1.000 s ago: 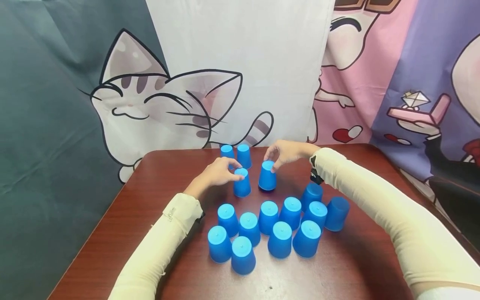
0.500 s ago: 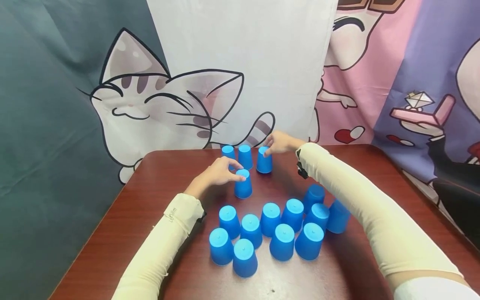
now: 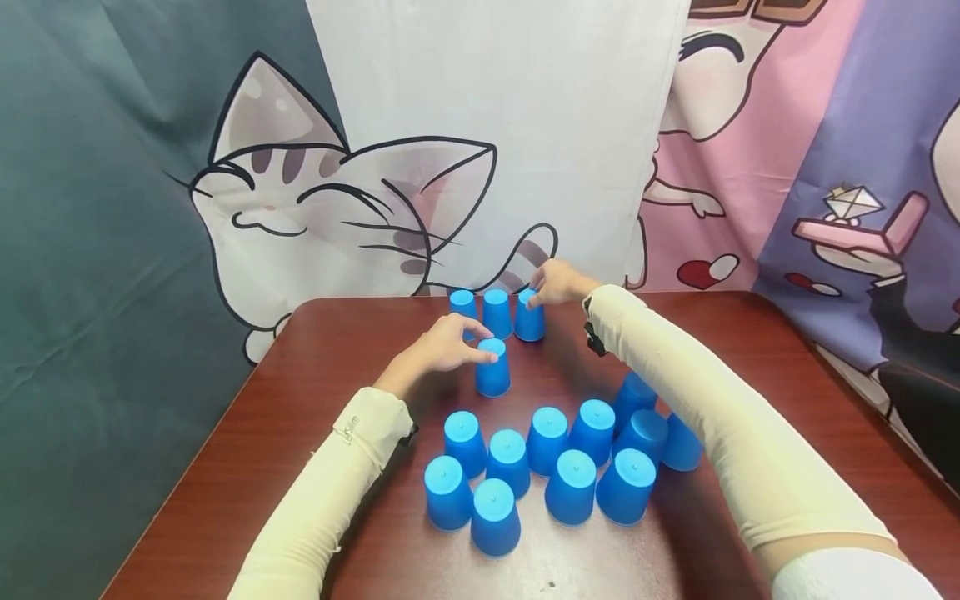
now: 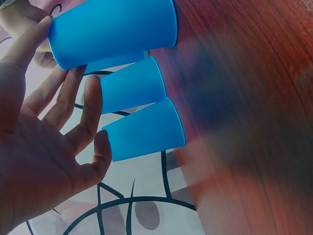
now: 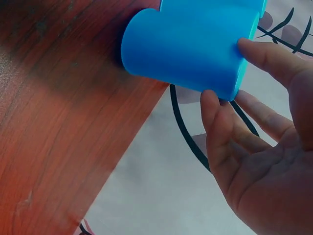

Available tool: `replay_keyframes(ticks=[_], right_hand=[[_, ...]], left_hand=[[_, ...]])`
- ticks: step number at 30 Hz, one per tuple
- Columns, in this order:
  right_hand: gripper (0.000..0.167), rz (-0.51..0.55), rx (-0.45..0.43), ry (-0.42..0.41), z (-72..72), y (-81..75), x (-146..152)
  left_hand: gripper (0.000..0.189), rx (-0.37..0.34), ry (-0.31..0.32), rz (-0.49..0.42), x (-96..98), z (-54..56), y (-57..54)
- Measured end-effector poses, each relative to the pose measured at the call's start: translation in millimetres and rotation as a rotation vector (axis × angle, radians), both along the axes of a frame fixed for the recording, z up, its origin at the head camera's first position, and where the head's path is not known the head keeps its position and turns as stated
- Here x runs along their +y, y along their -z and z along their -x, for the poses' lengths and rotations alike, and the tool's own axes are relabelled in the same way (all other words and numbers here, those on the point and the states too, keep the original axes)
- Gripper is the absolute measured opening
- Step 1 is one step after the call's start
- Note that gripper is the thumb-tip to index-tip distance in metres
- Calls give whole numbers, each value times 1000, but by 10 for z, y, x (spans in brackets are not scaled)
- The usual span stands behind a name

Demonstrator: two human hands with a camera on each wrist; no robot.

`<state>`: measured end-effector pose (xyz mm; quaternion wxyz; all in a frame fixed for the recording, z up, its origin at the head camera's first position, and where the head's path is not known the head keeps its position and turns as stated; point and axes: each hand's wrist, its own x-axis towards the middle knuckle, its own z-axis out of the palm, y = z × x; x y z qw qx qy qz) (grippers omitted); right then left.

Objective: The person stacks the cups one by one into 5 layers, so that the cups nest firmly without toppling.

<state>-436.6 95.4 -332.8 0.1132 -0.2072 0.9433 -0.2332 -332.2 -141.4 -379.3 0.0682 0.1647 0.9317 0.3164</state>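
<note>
Blue upside-down cups stand on the table. In the head view, my left hand (image 3: 441,343) pinches the top of one cup (image 3: 492,377), which stands in front of the back row. Thumb and fingertips meet its upper rim in the left wrist view, where the cup (image 4: 115,32) fills the top. My right hand (image 3: 561,282) grips the upper end of the back row's right cup (image 3: 530,325). That cup (image 5: 190,51) overlaps its neighbour in the right wrist view. Left of it in the row are a middle cup (image 3: 497,315) and a left cup (image 3: 462,302), partly behind my left hand.
Closer to me, several more upside-down cups stand in clusters, one at front left (image 3: 495,517) and others at right (image 3: 626,487). My right sleeve (image 3: 712,417) partly covers the rightmost cup (image 3: 682,443). A cartoon-printed curtain (image 3: 570,125) hangs behind the table's (image 3: 360,333) far edge.
My right hand has moved its cup away from me and slightly left, up beside the two back cups, making a row of three. My left hand has stayed at its cup.
</note>
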Motion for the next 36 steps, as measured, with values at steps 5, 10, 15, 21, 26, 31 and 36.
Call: replay_keyframes(ticks=[5, 10, 15, 21, 26, 31, 36], right_hand=[[53, -1, -1, 11, 6, 37, 17], [52, 14, 1, 29, 10, 68, 48], [51, 22, -10, 28, -17, 68, 77], [59, 52, -34, 15, -43, 11, 119], [61, 87, -48, 5, -89, -46, 188], [56, 122, -29, -37, -175, -87, 281], [52, 118, -8, -87, -299, -109, 363]], left_hand=[[51, -9, -14, 1, 25, -31, 2], [51, -6, -11, -19, 52, -54, -3], [51, -6, 5, -24, 70, -61, 6], [51, 13, 1, -39, 79, -63, 8], [51, 31, 1, -54, 68, -75, 15], [51, 36, -3, -73, 38, -90, 37], [51, 33, 10, -81, 24, -82, 31]])
